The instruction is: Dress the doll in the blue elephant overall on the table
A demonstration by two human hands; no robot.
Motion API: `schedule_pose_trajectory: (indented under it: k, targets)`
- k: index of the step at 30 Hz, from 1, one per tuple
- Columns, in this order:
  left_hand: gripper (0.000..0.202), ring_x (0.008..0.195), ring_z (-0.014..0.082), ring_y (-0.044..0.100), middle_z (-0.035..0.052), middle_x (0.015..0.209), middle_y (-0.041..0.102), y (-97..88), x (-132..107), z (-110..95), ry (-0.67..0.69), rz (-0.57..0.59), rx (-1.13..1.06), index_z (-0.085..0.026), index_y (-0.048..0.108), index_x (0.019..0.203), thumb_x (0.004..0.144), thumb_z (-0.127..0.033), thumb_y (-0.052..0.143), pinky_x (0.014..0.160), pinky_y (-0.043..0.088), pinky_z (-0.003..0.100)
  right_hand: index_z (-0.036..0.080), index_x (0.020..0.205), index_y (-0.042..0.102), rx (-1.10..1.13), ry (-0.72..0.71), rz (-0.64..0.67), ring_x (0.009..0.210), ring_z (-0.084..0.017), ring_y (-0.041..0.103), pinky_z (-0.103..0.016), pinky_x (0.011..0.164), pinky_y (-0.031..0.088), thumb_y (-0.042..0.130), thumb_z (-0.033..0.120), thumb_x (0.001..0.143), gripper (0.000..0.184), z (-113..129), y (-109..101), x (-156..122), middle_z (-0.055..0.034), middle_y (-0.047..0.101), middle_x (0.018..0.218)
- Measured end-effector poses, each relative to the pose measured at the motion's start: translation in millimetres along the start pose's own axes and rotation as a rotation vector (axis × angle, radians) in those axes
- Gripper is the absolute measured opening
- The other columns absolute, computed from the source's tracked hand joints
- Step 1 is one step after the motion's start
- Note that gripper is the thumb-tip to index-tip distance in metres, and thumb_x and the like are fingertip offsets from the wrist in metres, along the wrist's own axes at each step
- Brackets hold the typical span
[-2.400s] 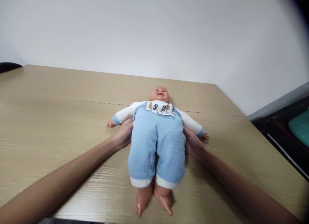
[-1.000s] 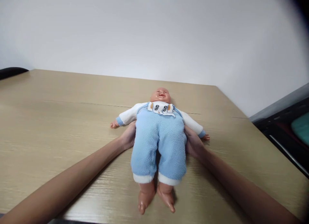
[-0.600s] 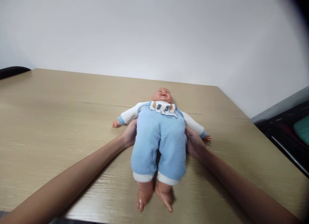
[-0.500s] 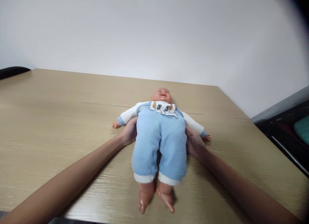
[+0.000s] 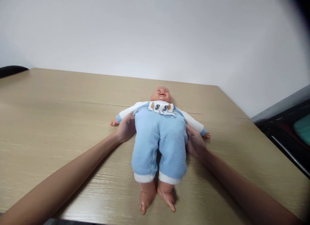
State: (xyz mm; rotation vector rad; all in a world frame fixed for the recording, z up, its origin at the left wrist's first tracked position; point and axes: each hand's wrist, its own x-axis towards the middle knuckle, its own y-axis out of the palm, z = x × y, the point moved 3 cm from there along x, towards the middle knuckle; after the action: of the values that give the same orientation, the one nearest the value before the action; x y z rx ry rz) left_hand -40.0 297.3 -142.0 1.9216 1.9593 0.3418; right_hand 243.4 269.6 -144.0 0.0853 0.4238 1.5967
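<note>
A baby doll (image 5: 160, 141) lies on its back on the wooden table (image 5: 60, 121), head away from me, bare feet toward me. It wears fleecy light-blue dungarees with a white bib and white sleeves. My left hand (image 5: 125, 129) presses against the doll's side just under its outstretched arm, fingers curled round the body. On the other flank, below the other arm, my right hand (image 5: 194, 142) clasps the doll. Both sets of fingertips are hidden behind or under the torso.
The table's right edge runs diagonally past the doll. Beyond it lies a dark surface with a teal object (image 5: 302, 129). A black curved object (image 5: 11, 69) shows at the far left. A white wall stands behind the table.
My left hand has slid a little up the doll's side toward its armpit. The doll and my right hand have barely shifted.
</note>
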Motion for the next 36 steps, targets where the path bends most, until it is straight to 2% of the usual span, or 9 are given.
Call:
schedule_pose_trajectory:
  k: [3,10,14,17,21,26,28,32,36]
  targets:
    - [0.017,0.121,0.0386,0.068,0.0090,0.101,0.076,3.0,2,-3,0.022,0.066,-0.019,-0.024,0.071,0.093,0.080,-0.034,0.070,0.093,0.057,0.046,0.031,0.092,0.070,0.102,0.058,-0.043,0.116,-0.038,0.071,-0.050,0.097,0.060,0.084,0.053,0.075,0.031,-1,1,-1,-0.0032,0.079,0.093]
    - [0.029,0.116,0.0308,0.067,0.0074,0.114,0.077,10.5,4,-6,0.099,0.158,-0.028,-0.022,0.074,0.104,0.083,-0.042,0.079,0.101,0.052,0.038,0.031,0.094,0.072,0.145,0.001,-0.026,0.123,-0.038,0.068,-0.050,0.103,0.058,0.078,0.040,0.071,0.025,2,4,-2,-0.0022,0.081,0.108]
    - [0.027,0.099,0.0216,0.062,0.0032,0.100,0.070,5.7,3,-4,0.137,0.168,0.069,-0.020,0.071,0.097,0.093,-0.046,0.077,0.093,0.047,0.030,0.031,0.101,0.075,0.098,-0.032,-0.007,0.125,-0.038,0.068,-0.051,0.104,0.057,0.073,0.040,0.071,0.031,5,2,0,-0.0031,0.081,0.109]
    - [0.031,0.087,0.0175,0.053,-0.0004,0.089,0.060,1.5,2,-7,0.205,0.140,0.239,-0.020,0.068,0.092,0.095,-0.050,0.077,0.085,0.043,0.027,0.032,0.098,0.075,-0.030,-0.167,0.000,0.120,-0.036,0.069,-0.051,0.103,0.057,0.066,0.041,0.073,0.028,10,2,5,-0.0037,0.080,0.106]
    - [0.042,0.087,0.0182,0.048,-0.0009,0.090,0.057,0.6,0,-14,0.321,0.126,0.364,-0.022,0.065,0.095,0.093,-0.062,0.078,0.085,0.042,0.029,0.030,0.089,0.068,-0.225,-0.329,-0.016,0.099,-0.032,0.069,-0.046,0.089,0.058,0.061,0.044,0.076,0.020,24,4,10,-0.0028,0.073,0.093]
    - [0.047,0.086,0.0190,0.047,-0.0010,0.090,0.055,-1.6,1,-12,0.374,0.104,0.429,-0.023,0.062,0.097,0.095,-0.069,0.072,0.083,0.041,0.031,0.027,0.080,0.056,-0.414,-0.368,-0.049,0.069,-0.019,0.044,-0.032,0.066,0.042,0.070,0.045,0.085,0.024,42,4,14,0.0041,0.047,0.073]
    - [0.046,0.090,0.0196,0.049,-0.0001,0.093,0.057,-3.1,2,-11,0.401,0.081,0.451,-0.024,0.063,0.098,0.097,-0.069,0.070,0.086,0.042,0.031,0.026,0.082,0.057,-0.513,-0.386,-0.054,0.071,-0.019,0.044,-0.032,0.069,0.040,0.068,0.048,0.087,0.025,45,4,21,0.0041,0.048,0.075]
    - [0.041,0.098,0.0207,0.054,0.0016,0.099,0.062,-4.6,3,-12,0.437,0.044,0.469,-0.024,0.065,0.100,0.100,-0.064,0.068,0.094,0.044,0.033,0.025,0.082,0.059,-0.695,-0.355,-0.009,0.087,-0.023,0.054,-0.035,0.085,0.043,0.066,0.052,0.088,0.029,41,4,38,0.0015,0.059,0.083]
    - [0.039,0.099,0.0214,0.056,0.0022,0.101,0.065,-2.9,2,-12,0.449,0.055,0.449,-0.024,0.065,0.101,0.100,-0.063,0.069,0.095,0.044,0.033,0.024,0.084,0.060,-0.715,-0.355,0.018,0.087,-0.022,0.054,-0.036,0.087,0.041,0.062,0.053,0.092,0.030,47,13,44,0.0020,0.058,0.084]
